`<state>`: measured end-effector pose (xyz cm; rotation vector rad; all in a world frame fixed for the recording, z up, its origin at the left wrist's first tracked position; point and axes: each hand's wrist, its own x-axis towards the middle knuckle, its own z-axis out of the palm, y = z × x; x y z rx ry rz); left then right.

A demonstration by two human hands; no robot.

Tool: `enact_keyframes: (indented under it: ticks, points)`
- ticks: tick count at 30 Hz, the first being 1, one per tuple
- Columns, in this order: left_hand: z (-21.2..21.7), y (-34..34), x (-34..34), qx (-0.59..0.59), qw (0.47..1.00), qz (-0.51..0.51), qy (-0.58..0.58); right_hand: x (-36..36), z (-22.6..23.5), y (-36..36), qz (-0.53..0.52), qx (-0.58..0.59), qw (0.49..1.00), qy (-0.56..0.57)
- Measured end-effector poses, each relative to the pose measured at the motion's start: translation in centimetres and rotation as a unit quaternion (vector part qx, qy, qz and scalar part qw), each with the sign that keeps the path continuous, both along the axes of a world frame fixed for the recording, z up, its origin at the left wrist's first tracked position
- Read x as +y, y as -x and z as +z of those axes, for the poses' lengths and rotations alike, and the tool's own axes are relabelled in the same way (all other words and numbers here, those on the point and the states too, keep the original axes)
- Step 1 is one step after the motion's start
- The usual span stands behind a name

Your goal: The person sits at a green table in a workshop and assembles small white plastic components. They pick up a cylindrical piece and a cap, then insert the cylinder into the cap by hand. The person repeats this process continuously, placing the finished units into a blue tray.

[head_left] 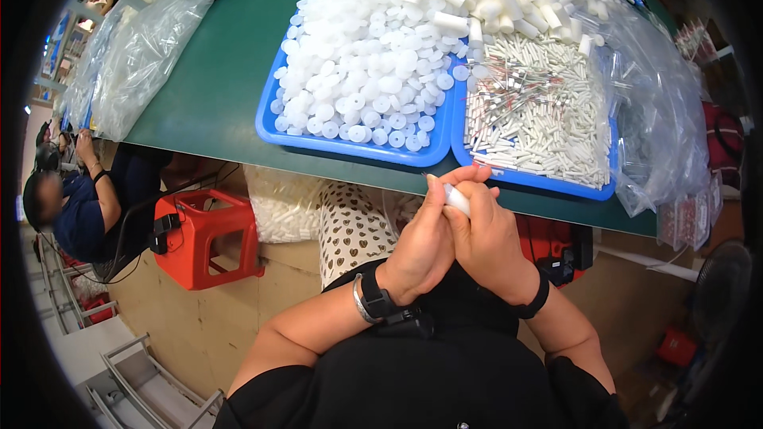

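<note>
Nearest the camera, a black shirt (pixel 453 373) across the lower middle. Beyond it, largest of all, a green tabletop (pixel 203 95), its near edge running slantwise just past the lap. On the left part, a crumpled clear plastic bag (pixel 151 63); at the right end, another bag (pixel 668 111) hanging over the edge. Off to the left, a co-worker (pixel 87 206) seated low, well apart. Near the middle, side by side: a left blue tray (pixel 350 148) heaped with translucent discs (pixel 366 71), and a right blue tray (pixel 548 181) full of short white tubes (pixel 556 131), with thin wired parts (pixel 509 75) strewn on top. Behind both, a pile of pale foam cylinders (pixel 524 0). Below the tabletop's edge, a red stool (pixel 193 230).

As a judgement: chief risk, a drop to the floor or lap, from a smooth, small piece squeezed unevenly at the fingertips so near the edge. Lesser risk, mixing of parts, given heaped discs right beside the tubes and little rim between.

Left hand (pixel 421 246) and right hand (pixel 493 242) pressed together, fingers curled in, almost no gap between, grasping one white piece (pixel 457 200). Some left fingers hidden; exact contact there impossible to tell. Piece positioned between the thumbs and fingertips, in view right by the tabletop's near edge, below the meeting of the two trays; height above or short of the edge unclear.
</note>
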<state>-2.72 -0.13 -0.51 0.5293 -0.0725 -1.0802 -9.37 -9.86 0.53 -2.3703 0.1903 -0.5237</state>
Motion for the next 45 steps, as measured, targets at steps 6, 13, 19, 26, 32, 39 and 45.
enact_keyframes:
  ticks: [6, 13, 19, 26, 32, 39, 45]
  points:
    - [-0.8, 0.3, 1.0, -0.125, 0.989, -0.001, -0.080, 0.0, 0.1, 0.4, 0.028, 0.056, 0.976, -0.209]
    - [-0.2, -0.3, 2.2, -0.100, 0.989, -0.022, -0.110, -0.7, 0.7, 0.0, 0.055, 0.193, 0.665, -0.720]
    - [-0.2, -1.4, 2.7, -0.080, 0.992, -0.039, -0.089, -1.4, 0.2, 0.4, 0.102, 0.232, 0.611, -0.750]
    - [-2.2, 0.7, 3.0, -0.059, 0.988, 0.021, -0.142, 0.7, -2.0, 1.2, 0.100, 0.162, 0.970, -0.155]
    - [-2.7, -1.2, 5.1, -0.125, 0.963, 0.006, -0.240, -0.3, -3.2, 1.1, 0.113, 0.249, 0.959, -0.076]
    - [-0.2, -3.8, 7.4, -0.305, 0.896, -0.019, -0.321, -1.6, 0.3, 1.7, 0.103, 0.176, 0.979, 0.020]
    - [2.5, -7.0, 3.5, -0.692, 0.644, 0.138, -0.297, -7.4, 4.2, -2.2, -0.032, 0.033, 0.972, 0.231]
